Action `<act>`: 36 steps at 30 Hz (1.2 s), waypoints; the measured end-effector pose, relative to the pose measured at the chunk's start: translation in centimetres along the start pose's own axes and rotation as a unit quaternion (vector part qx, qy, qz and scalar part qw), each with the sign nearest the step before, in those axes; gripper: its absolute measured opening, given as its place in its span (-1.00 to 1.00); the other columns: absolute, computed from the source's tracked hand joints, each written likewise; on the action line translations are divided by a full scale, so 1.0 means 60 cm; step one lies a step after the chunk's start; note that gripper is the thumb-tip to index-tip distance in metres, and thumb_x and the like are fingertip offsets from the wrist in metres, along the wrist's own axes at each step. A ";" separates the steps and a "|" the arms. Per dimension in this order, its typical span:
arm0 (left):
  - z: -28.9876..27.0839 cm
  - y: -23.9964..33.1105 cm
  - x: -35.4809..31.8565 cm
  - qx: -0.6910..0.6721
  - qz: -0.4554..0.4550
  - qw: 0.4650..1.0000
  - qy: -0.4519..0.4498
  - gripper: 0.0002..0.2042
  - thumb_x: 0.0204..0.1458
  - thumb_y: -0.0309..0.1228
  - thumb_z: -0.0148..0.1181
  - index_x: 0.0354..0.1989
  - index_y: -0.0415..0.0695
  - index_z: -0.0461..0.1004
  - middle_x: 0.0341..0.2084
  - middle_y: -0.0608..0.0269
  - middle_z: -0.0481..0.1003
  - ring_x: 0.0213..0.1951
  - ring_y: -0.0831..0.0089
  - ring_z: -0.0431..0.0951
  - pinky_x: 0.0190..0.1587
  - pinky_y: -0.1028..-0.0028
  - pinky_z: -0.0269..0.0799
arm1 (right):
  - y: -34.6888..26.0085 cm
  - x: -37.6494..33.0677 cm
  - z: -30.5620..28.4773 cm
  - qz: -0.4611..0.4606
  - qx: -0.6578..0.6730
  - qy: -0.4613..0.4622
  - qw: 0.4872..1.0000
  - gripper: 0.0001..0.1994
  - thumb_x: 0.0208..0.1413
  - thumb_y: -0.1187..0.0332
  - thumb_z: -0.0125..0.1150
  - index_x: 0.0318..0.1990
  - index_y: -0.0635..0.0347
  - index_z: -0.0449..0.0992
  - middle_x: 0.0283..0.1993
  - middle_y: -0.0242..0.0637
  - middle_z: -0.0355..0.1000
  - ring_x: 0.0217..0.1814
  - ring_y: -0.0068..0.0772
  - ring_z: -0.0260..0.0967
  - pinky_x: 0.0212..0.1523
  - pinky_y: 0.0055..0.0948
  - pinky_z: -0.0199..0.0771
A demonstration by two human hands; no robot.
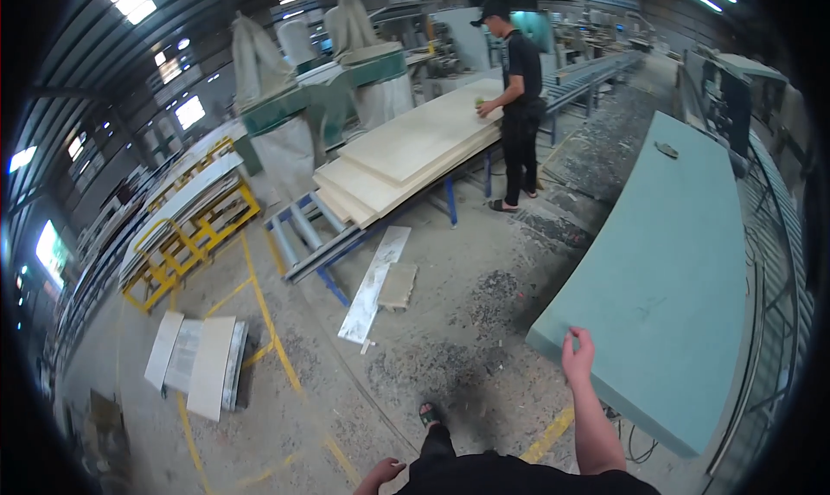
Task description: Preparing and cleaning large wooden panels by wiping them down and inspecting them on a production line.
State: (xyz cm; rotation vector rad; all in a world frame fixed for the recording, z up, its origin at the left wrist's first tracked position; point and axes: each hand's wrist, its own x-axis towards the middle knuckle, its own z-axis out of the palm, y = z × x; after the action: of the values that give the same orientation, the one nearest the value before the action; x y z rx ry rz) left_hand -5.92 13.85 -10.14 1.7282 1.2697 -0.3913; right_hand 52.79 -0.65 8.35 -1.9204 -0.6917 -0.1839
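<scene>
My right hand is over the near left corner of a thick, pale green panel, its fingers bent together in a loose pinch. Whether anything small sits between those fingertips is hidden. At the lower edge, my left hand hangs low beside my body with curled fingers, away from the panel. What it may hold cannot be made out. Toward the panel's far end lies a small olive-coloured thing, too small to name.
Beyond, a person touches a stack of cream boards on a roller conveyor. Board pieces and a low pile lie on the floor. Yellow racks stand left; metal rails run right of the panel.
</scene>
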 end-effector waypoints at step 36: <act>-0.612 0.279 0.697 0.155 0.061 0.984 -0.063 -0.41 0.28 0.14 0.03 -0.13 -0.20 0.73 -0.29 -0.06 0.73 -0.14 0.09 0.75 -0.02 0.05 0.61 | 0.146 0.466 0.378 0.164 -0.344 0.155 0.911 -0.67 0.21 0.32 0.35 0.11 0.14 0.58 0.32 -0.09 0.44 0.42 0.05 0.33 0.44 0.04 0.25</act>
State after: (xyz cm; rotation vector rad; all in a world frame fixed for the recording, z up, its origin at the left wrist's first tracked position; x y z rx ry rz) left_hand 16.76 67.34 -12.19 1.9974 1.0465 -0.6421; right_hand 76.50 27.32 3.08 -2.5642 -0.0673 -0.5650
